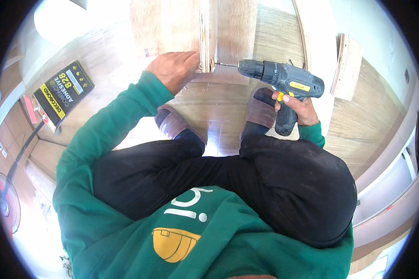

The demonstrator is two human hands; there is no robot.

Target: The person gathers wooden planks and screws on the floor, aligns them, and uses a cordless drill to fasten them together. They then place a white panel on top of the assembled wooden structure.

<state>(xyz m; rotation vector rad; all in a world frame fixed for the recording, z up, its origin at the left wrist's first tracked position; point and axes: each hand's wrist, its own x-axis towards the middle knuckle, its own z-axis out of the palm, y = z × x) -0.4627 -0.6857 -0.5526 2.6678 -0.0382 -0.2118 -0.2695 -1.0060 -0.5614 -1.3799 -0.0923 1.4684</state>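
My right hand (pixel 299 109) is wrapped round the handle of a grey and black cordless drill (pixel 284 76) with yellow trim, a finger at its yellow trigger. The drill lies level, pointing left. Its long thin bit (pixel 226 65) reaches the right side of an upright plywood board (pixel 205 32), near the board's close end. Against the left side of that same board my left hand (pixel 174 69) grips, its fingertips partly hidden at the edge. Flat plywood panels (pixel 165 23) extend on both sides of the upright board.
A dark and yellow adhesive tin (pixel 63 95) stands on the left. My slippered feet (pixel 179 124) rest on the wood floor (pixel 223 104) below the boards. Wood offcuts (pixel 347 67) and a long pale board (pixel 319 42) lie to the right. A fan (pixel 5 204) is at far left.
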